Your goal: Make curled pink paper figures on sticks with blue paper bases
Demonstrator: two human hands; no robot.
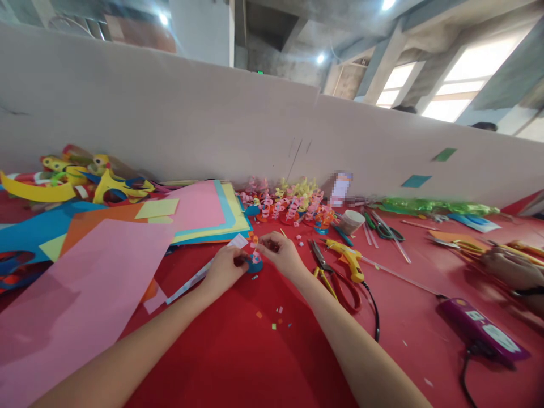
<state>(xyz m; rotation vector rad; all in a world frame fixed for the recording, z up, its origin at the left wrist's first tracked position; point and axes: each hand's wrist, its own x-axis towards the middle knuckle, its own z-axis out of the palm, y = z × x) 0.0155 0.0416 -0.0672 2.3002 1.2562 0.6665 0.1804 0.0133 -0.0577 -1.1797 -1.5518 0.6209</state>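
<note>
Between my two hands stands a small paper craft (255, 258) with a round blue base, pink paper coils and an orange top. My left hand (225, 266) is closed, with thumb and fingers pinching at the left side of this craft, low by the blue base. Curled in from the right, my right hand (283, 255) has its fingertips pinched at the upper part, near the orange top. Just behind lies a cluster of similar pink and yellow coiled paper crafts (293, 204). A white ruler-like strip (191, 280) passes under my left wrist.
On the right lie pliers (325, 260), red-handled scissors (348, 292), a yellow glue gun (351, 258) with a cord, and a purple power strip (480, 328). Pink paper (97, 283) and other coloured sheets spread leftward. Another person's hand (514, 272) is at far right.
</note>
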